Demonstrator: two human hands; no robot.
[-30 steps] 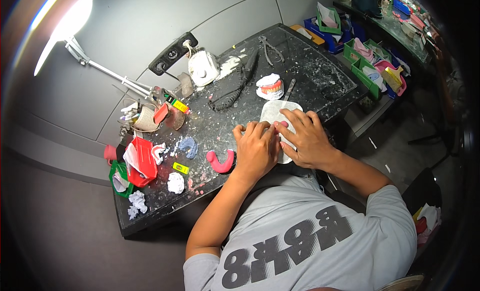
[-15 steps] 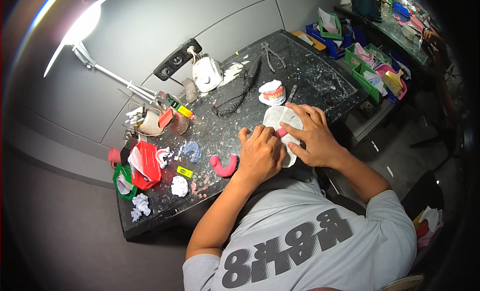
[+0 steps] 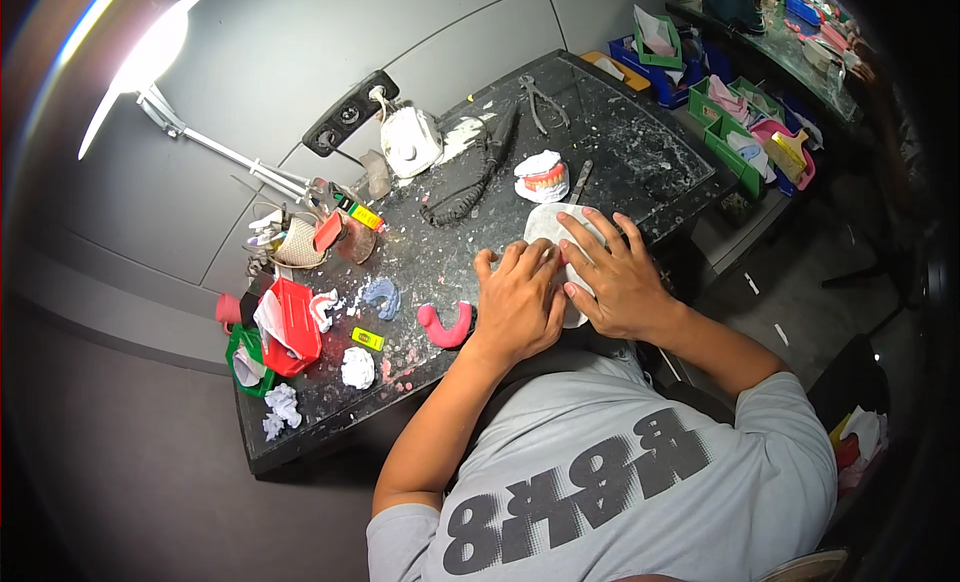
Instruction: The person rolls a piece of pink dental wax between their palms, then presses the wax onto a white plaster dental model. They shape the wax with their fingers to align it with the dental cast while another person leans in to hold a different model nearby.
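Beneath both hands lies a white oval slab at the bench's front edge. My left hand bends its fingers down onto the slab, closed around a small pink wax-like piece, mostly hidden. My right hand is open, fingers spread over the slab's right side, with thumb and index near that piece. Behind the slab stands a white plaster dental model with pink gums and teeth. A slim metal knife or spatula rests beside it. Left of my left hand is a pink horseshoe-shaped rim.
On the dark bench are pliers, a coiled cable and a white device. Further left sit a blue-grey arch mould, a yellow box, crumpled paper and a red tray. A lamp leans over.
My right hand's fingers have shifted slightly, spreading flatter over the slab. My left hand stays bent over the pink piece, which shows less now. The whole view has moved slightly.
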